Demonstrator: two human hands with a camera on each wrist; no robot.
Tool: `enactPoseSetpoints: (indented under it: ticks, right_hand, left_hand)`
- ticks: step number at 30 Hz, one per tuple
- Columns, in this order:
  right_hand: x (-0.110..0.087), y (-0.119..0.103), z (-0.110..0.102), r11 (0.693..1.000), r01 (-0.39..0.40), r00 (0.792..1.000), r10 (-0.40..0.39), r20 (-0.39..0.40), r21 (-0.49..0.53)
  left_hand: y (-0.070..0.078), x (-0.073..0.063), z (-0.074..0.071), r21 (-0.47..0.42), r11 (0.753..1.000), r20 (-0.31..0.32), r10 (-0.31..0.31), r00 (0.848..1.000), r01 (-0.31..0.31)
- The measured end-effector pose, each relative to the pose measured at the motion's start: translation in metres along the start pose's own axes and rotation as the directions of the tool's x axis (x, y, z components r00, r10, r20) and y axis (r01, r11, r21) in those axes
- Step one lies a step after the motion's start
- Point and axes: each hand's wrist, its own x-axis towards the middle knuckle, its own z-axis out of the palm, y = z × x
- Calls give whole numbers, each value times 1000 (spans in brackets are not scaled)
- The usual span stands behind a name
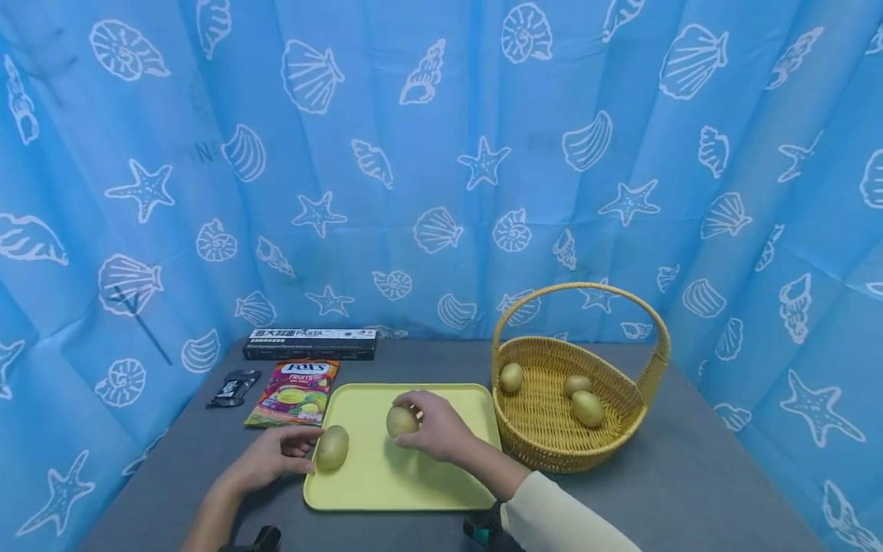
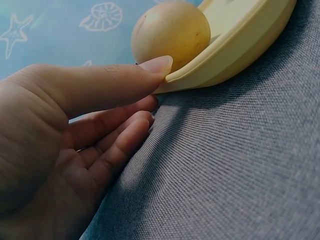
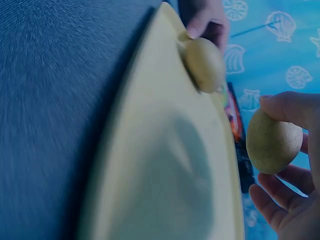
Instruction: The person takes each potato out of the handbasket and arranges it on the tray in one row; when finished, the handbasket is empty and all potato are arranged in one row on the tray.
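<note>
My right hand (image 1: 436, 429) holds a yellowish potato (image 1: 402, 422) between thumb and fingers above the yellow tray (image 1: 441, 491). The right wrist view shows that potato (image 3: 274, 141) raised off the tray, whose surface carries a shadow. Another potato (image 1: 333, 448) lies at the tray's left side. Beside it is my left hand (image 1: 276, 458), its fingers loosely bent. In the left wrist view, the thumb (image 2: 115, 85) comes up to the tray's rim (image 2: 225, 65), near the potato (image 2: 171, 36); whether they touch is unclear.
A wicker basket (image 1: 552, 460) with a tall handle stands right of the tray, with several potatoes (image 1: 588, 409) inside. Behind and left lie a black pasta box (image 1: 310, 351), a candy bag (image 1: 297, 392) and a small black packet (image 1: 234, 388). A blue curtain (image 1: 441, 169) hangs behind.
</note>
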Motion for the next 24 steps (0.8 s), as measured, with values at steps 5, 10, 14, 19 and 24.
enactPoseSetpoints:
  ticks: [5, 10, 14, 19, 24]
  right_hand:
    - [5, -3, 23, 999, -23, 998, 25, 50, -45]
    - [11, -8, 40, 997, 0, 998, 6, 69, -75]
    - [15, -15, 51, 996, 3, 998, 3, 65, -87]
    - [18, -19, 61, 994, 4, 999, 2, 47, -112]
    - [20, -17, 68, 991, -10, 999, 15, 38, -132]
  left_hand:
    - [-1, 0, 0, -4, 1000, 2, -4, 1000, 4]
    - [-1, 0, -1, -10, 1000, 1, 1, 1000, -1]
    - [-2, 0, -1, -17, 1000, 3, 12, 1000, -12]
    - [-1, 0, -1, -13, 1000, 5, 15, 1000, -15]
    - [0, 0, 0, -13, 999, 8, 30, 1000, -30]
